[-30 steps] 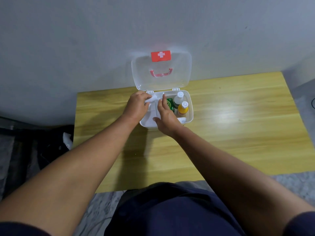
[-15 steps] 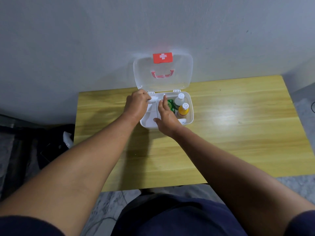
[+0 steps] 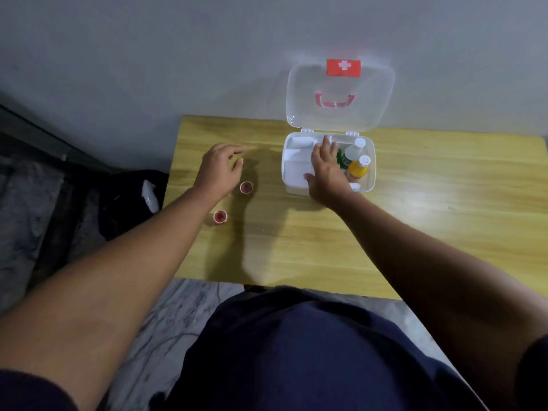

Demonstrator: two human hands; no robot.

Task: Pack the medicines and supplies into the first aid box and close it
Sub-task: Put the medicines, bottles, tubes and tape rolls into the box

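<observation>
The white first aid box (image 3: pixel 296 189) stands open at the back of the yellow wooden table (image 3: pixel 415 221), its clear lid (image 3: pixel 341 114) upright against the wall. Inside on the right are a white bottle (image 3: pixel 354 149), an orange bottle (image 3: pixel 358 169) and a partly hidden green item (image 3: pixel 341 160). My right hand (image 3: pixel 326 173) rests flat on the box's white inner tray, fingers apart. My left hand (image 3: pixel 221 170) hovers over the table left of the box, fingers spread and empty. Two small round red-topped containers (image 3: pixel 246 187) (image 3: pixel 220 217) sit just beside it.
The grey wall rises directly behind the table. A dark bag with a white item (image 3: pixel 149 195) lies on the floor off the table's left edge. The table's right half shows bare wood. My dark blue clothing fills the bottom of the view.
My left hand has left the box and swung left over the table near the two small containers. The view has turned left, bringing them into sight. My right hand has stayed on the tray.
</observation>
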